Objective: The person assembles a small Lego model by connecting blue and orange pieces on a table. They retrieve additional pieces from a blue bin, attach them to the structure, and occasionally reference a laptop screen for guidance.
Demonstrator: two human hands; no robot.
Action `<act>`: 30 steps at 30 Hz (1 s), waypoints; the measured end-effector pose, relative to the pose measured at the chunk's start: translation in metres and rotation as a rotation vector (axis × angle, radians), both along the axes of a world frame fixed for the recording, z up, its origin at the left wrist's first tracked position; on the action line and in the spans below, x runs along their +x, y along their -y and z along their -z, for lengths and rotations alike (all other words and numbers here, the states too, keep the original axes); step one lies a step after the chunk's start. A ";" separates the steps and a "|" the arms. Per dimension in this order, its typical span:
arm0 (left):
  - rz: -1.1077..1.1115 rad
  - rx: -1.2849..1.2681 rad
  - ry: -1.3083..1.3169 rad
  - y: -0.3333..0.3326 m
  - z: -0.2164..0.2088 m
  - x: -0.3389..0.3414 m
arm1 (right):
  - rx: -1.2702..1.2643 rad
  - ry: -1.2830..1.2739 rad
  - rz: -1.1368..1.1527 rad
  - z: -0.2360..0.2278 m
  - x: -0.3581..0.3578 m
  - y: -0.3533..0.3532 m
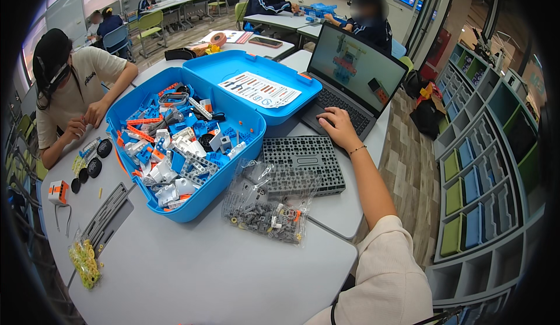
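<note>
My right hand [340,129] rests on the palm area of an open laptop [360,110], fingers stretched forward near its touchpad and keyboard, holding nothing. On the screen stands a picture of a brick-built model. My left hand is out of view. Left of the laptop lies a grey studded plastic tray [303,160], and a clear bag of small grey parts [265,217] overlaps its near left corner. Further left, a blue bin [195,211] is heaped with white, blue, orange and grey building pieces. Its blue lid [201,64] lies folded back, carrying a white printed sheet [259,90].
A co-worker [87,86] sits across the table at left, near black wheels [104,148], an orange-white block [58,192], grey beams [108,211] and a bag of yellow parts [86,269]. Storage shelves [475,191] line the right side. A phone [265,42] lies behind the lid.
</note>
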State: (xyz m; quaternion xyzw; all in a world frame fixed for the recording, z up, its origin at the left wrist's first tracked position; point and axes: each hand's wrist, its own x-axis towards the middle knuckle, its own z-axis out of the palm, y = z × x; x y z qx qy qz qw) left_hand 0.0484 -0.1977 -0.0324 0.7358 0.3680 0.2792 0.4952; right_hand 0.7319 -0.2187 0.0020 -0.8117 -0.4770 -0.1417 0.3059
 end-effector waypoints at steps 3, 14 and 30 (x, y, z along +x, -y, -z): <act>0.014 0.025 -0.017 -0.002 0.001 -0.002 | 0.000 -0.004 -0.004 -0.001 -0.001 0.000; -0.024 -0.043 0.050 0.003 0.007 -0.001 | -0.011 -0.014 0.001 -0.002 -0.002 0.000; -0.001 -0.083 0.048 0.001 0.004 0.000 | 0.030 0.006 -0.021 -0.002 -0.002 0.000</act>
